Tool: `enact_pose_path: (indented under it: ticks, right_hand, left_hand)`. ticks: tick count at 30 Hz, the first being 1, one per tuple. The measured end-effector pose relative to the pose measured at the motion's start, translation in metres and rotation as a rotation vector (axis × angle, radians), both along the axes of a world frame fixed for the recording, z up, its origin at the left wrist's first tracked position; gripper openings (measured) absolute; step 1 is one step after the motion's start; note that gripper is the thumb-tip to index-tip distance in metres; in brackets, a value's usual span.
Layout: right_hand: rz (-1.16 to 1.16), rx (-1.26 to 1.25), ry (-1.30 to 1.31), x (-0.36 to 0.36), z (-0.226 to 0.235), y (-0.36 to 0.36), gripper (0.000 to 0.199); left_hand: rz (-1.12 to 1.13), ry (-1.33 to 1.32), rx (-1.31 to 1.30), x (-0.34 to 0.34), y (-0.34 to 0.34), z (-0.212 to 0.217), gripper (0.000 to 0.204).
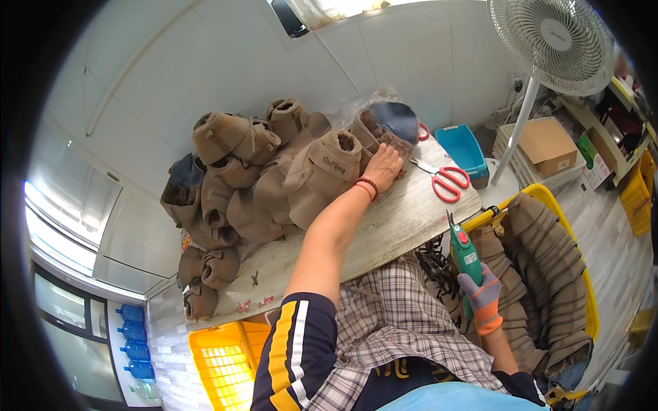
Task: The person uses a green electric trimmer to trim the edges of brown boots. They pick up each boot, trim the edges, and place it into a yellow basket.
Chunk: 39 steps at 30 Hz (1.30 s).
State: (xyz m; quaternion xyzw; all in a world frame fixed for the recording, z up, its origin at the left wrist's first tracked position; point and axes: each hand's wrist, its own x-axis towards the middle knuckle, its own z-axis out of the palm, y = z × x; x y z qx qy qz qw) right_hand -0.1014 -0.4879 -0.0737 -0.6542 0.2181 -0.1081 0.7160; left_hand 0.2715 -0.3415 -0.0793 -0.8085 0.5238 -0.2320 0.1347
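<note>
My bare left hand (384, 166), with a red bead bracelet at the wrist, reaches across the table. Its fingers are closed on the edge of a brown shoe upper (373, 129) with fuzzy lining and a dark blue part. More brown shoe uppers (325, 164) are heaped to the left of this hand. Low at the right, in a grey and orange glove, my right hand (482, 299) is wrapped round a green hand-held electric cutter (465, 252) with a red button. The cutter's dark pointed tip faces up, toward the table's right end. Red-handled scissors (449, 183) lie beside my left hand.
The worn wooden table (356, 243) stands against a white wall. At my right, a yellow basket (586, 274) holds stacked brown uppers. A blue bin (465, 147), a white standing fan (531, 96) and a cardboard box (546, 145) are beyond. Another yellow crate (223, 359) sits below the table.
</note>
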Motion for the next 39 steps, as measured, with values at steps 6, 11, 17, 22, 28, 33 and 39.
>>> enact_pose_path:
  ticks: [6, 11, 17, 22, 28, 33, 39]
  right_hand:
    - [-0.015, -0.034, 0.012, -0.004, 0.001, 0.000, 0.038]
    - [-0.049, -0.092, -0.107, -0.011, 0.004, 0.002, 0.039]
    - [-0.102, -0.030, -0.173, -0.018, 0.028, 0.004, 0.038]
    - [-0.058, -0.145, -0.167, -0.024, 0.026, 0.005, 0.034]
    - [-0.074, -0.073, -0.151, -0.029, 0.017, 0.006, 0.034]
    - [-0.041, -0.065, -0.127, -0.024, 0.010, 0.011, 0.034]
    - [-0.028, -0.078, -0.120, -0.016, 0.011, 0.009, 0.032]
  left_hand:
    - [-0.325, 0.095, -0.270, -0.019, 0.015, 0.018, 0.015]
    - [-0.360, 0.360, -0.325, -0.078, -0.003, 0.050, 0.015]
    - [-0.330, 0.499, -0.291, -0.176, -0.020, 0.029, 0.021]
    - [0.011, 0.249, -0.551, -0.183, -0.001, -0.001, 0.065]
    - [0.266, 0.859, -1.633, -0.253, 0.041, -0.023, 0.058]
    - [0.502, 1.568, -2.180, -0.252, 0.044, -0.047, 0.047]
    - [0.513, 1.897, -2.369, -0.192, 0.016, -0.003, 0.042]
